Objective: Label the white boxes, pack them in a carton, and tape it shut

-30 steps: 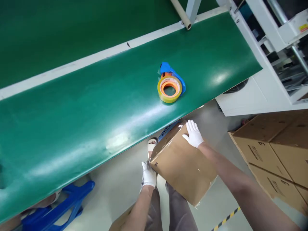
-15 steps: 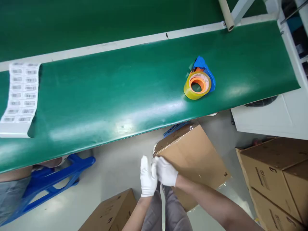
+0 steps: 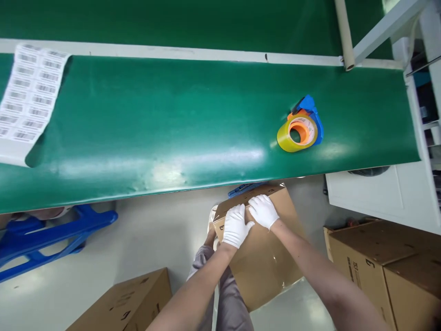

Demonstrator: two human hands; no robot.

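Note:
A taped cardboard box (image 3: 265, 262) stands on the floor below the bench, partly against my legs. Both hands wear white gloves and are on its far upper edge. My left hand (image 3: 237, 226) has its fingers bent over that edge, with the thumb out along the broad top face. Close beside it on the right, my right hand (image 3: 263, 211) curls its fingers over the same edge; its thumb is hidden. Clear tape shines at the box's corners. On the green bench lies a blue and orange tape dispenser (image 3: 315, 119) with a yellowish tape roll (image 3: 287, 138).
A strip of barcode labels (image 3: 32, 99) hangs over the left of the green bench (image 3: 155, 119). More boxes stand at the lower left (image 3: 127, 301) and lower right (image 3: 375, 253). A blue plastic stool (image 3: 65, 239) is at left, partly under the bench.
My hands, earlier close together just off the box's near-left corner, have moved forward and right onto its far edge. The view has turned slightly.

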